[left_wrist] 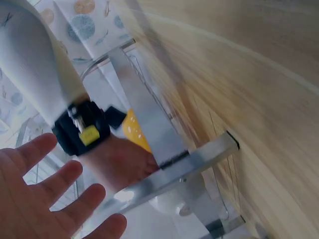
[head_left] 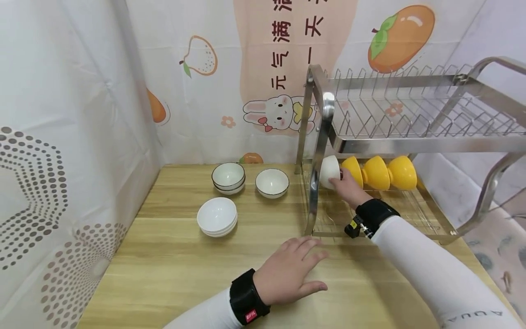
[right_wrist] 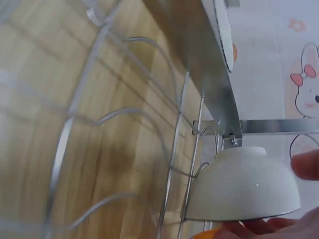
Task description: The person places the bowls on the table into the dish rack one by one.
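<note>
Head view: right hand (head_left: 352, 188), arm outstretched, pinches 1 white bowl (head_left: 330, 172) beside 3 yellow bowls (head_left: 376, 172); left hand (head_left: 287, 273), fingers spread.

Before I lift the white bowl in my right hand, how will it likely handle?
The white bowl looks rigid and possibly breakable, judging by its ceramic-like wall. Its smooth surface may slip from your right hand. Turned on its side, its round shape could let it roll.
</note>
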Demonstrator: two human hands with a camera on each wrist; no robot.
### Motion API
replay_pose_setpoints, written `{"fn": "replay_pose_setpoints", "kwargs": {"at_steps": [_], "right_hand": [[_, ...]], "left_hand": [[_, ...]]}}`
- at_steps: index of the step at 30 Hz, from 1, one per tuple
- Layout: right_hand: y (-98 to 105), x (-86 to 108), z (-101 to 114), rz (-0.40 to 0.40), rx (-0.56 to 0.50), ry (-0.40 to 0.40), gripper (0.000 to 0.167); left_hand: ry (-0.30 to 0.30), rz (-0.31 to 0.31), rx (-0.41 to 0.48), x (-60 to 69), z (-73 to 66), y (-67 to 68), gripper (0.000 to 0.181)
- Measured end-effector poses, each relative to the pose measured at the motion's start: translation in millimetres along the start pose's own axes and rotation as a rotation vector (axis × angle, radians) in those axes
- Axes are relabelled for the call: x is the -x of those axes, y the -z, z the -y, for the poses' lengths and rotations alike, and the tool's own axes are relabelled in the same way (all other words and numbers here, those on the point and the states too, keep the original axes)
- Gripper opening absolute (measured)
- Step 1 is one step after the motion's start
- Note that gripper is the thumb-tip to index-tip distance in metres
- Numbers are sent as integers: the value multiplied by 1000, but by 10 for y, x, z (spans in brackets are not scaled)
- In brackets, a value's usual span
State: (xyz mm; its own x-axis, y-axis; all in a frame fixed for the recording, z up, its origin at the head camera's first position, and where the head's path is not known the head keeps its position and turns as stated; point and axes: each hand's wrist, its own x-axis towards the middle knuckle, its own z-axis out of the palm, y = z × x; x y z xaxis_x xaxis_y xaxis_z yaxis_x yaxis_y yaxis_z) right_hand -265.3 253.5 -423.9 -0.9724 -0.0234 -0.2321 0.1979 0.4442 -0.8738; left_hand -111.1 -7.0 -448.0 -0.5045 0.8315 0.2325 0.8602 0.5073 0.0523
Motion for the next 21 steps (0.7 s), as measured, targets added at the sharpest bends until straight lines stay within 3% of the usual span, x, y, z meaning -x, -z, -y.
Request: {"fn": "replay_pose_setpoints", "kwargs": {"at_steps": [7,14,21], "right_hand": [[9,378,-106,-25,155,101,76],[-24,1085,-357,-64,429,230,85],[-35,1681,-652,-183,693,429,84]], "left_hand": [[103,-32,5,76,104,34,65],[229,-25,14,178,187,61,71],[280,-61,18,279,223,96,71]]}}
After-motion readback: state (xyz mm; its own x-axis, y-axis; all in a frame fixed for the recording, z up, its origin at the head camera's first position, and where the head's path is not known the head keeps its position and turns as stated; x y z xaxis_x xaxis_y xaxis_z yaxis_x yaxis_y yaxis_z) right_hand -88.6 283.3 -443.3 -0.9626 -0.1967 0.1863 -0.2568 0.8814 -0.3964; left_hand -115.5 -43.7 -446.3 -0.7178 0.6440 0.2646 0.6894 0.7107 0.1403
